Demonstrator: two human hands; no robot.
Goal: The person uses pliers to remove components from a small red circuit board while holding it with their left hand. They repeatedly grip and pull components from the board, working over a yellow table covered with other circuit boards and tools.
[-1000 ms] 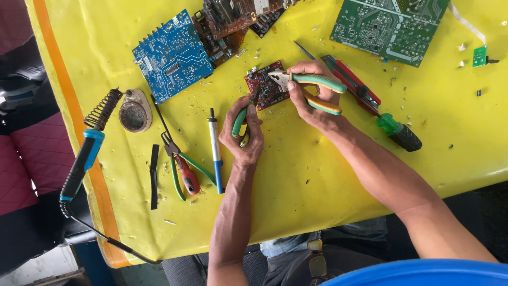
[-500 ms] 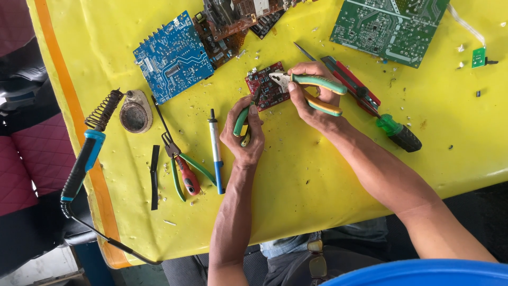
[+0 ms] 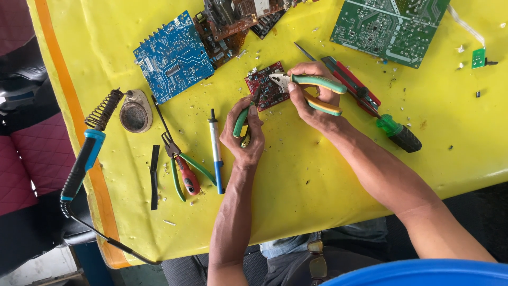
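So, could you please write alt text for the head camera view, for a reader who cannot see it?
Two hands work on a small red circuit board on a yellow table: the right hand grips green-handled cutters at its edge, and the left hand holds green-handled pliers. A blue circuit board, green circuit board, soldering iron and screwdriver lie around.

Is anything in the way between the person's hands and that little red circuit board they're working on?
Nothing visible. The right hand holds green-handled cutters whose tip already meets the small red circuit board. The left hand holds green-handled pliers reaching the board's near edge. Other tools lie off to the sides.
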